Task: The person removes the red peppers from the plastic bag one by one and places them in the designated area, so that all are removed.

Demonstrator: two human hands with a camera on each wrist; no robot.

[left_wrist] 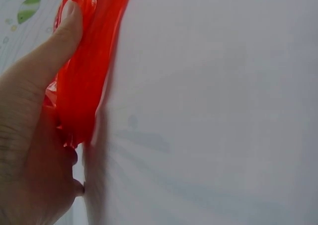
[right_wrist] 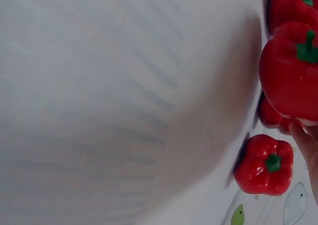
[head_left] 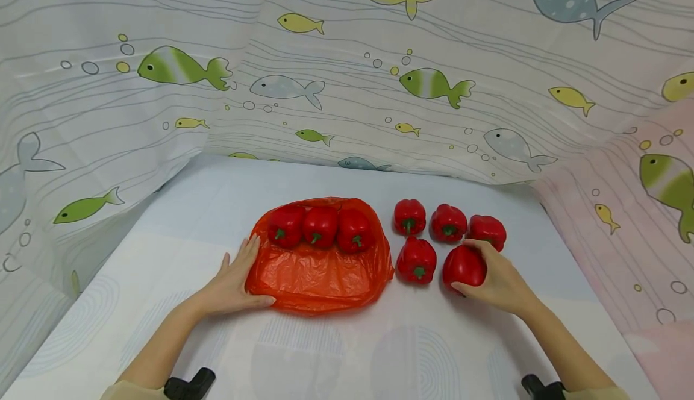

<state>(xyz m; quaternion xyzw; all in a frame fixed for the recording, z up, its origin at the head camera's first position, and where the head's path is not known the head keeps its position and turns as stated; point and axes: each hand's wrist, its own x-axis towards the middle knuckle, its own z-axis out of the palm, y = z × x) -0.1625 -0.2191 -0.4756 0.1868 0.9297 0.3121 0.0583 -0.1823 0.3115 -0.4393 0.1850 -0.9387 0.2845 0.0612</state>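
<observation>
An orange-red plastic bag (head_left: pixel 325 282) lies spread on the table with a puffed rim. Three red bell peppers with green stems, the middle one (head_left: pixel 320 227) among them, sit in a row along its back part. My left hand (head_left: pixel 230 282) rests against the bag's left side, fingers fairly straight, thumb at the front left rim. In the left wrist view the thumb lies along the bag's red film (left_wrist: pixel 94 71). My right hand (head_left: pixel 501 276) grips a red bell pepper (head_left: pixel 463 265) between thumb and fingers. In the right wrist view this pepper (right_wrist: pixel 290 76) shows its green stem.
Right of the bag, a back row holds three more red peppers: left (head_left: pixel 409 217), middle (head_left: pixel 448 223) and right (head_left: pixel 487 231). Another pepper (head_left: pixel 416 261) stands between the bag and the gripped one. The pale table (head_left: pixel 347 364) meets a fish-print cloth (head_left: pixel 347 50) behind.
</observation>
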